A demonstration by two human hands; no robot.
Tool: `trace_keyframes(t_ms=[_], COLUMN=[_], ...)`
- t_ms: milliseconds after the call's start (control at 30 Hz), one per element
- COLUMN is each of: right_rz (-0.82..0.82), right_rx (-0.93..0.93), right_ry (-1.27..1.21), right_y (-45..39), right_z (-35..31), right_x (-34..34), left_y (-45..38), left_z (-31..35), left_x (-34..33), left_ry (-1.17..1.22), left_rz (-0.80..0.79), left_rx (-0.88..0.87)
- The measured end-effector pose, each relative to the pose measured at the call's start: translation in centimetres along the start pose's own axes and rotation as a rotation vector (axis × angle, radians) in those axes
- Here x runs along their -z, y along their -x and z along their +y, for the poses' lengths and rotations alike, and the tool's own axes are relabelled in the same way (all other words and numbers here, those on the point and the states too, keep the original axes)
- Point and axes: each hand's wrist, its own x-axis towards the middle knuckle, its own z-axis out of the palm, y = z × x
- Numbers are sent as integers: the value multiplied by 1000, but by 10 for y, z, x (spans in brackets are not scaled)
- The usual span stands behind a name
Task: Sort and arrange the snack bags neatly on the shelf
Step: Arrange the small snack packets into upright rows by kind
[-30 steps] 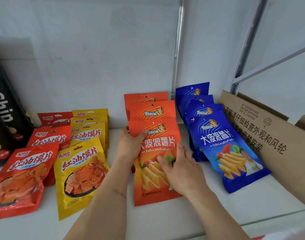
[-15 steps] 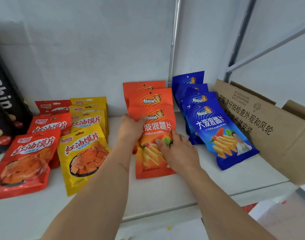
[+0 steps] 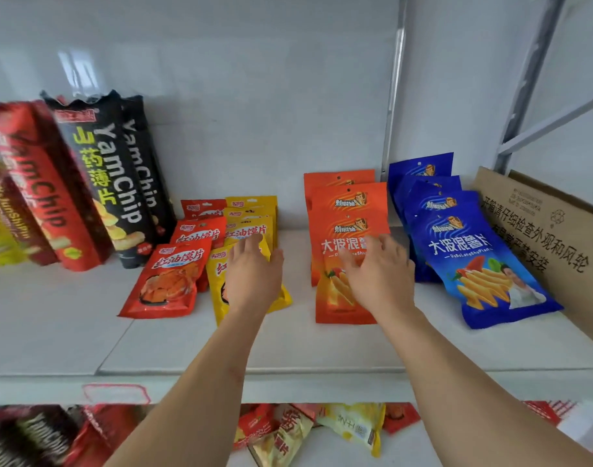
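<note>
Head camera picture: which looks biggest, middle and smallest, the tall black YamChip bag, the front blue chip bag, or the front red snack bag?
1. Tall black YamChip bag, largest.
2. Front blue chip bag.
3. Front red snack bag, smallest.
All three sit at a similar depth on the shelf, so the order looks safe.

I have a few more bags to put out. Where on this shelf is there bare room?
The widest bare patch of shelf lies at the front left, below the YamChip bags and left of the red bags. A narrower strip runs between the yellow bags and the orange bags. The right end is crowded: blue bags sit against the cardboard box.
</note>
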Motion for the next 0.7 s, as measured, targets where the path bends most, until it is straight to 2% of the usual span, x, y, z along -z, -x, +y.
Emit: trace_keyframes(t_ms=[100, 200, 367, 467, 633, 700], right_rz=[-18, -101, -280, -324, -272, -251], right_rx=[105, 215, 122, 40, 17, -2], right_ry=[-93, -210, -415, -367, -86, -47], right_y=[6, 13, 26, 28, 38, 39], right_z=[-28, -59, -103, -118, -130, -133], right_x=[0, -6, -37, -61, -89, -94], left_y=[4, 1, -7, -17, -38, -44], left_z=[-27, -46, -60, -68, -82, -87], left_x=[12, 19, 21, 24, 23, 23], left_ry=[-11, 10, 182, 272, 375, 374], left_rz=[42, -9, -91, -112, -175, -189], left_rx=[96, 209, 263, 274, 268, 263])
